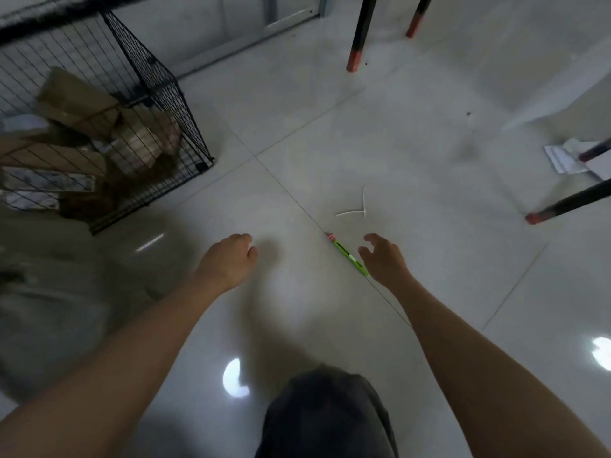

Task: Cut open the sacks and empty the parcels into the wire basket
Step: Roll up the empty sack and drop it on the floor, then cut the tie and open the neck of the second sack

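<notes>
**Partway thru: parcels in basket, knife on floor, both hands empty**

Wire basket (158,81) sits well ahead of and to the left of the left hand (228,259). It already holds several brown parcels (76,100), so at least one sack's worth looks emptied. Beyond the right hand (383,259) a snipped white tie (357,209) lies on the floor (396,127), prob. off a sack that has been opened.

Green utility knife (347,256) lies on a tile joint just beside the right hand, on its inner side, approx. touching the fingers; can't tell if there's contact. Right hand is spread, fingers curved, gripping nothing. Left hand hangs loosely curled, also empty, w/ bare floor under it.

Left of the left forearm is a grey, blurred mass (49,292), poss. a sack, but too smeared to say if it's full, cut or spent.

Judgement: next step looks like picking up the knife. How many sacks remain isn't visible.
</notes>
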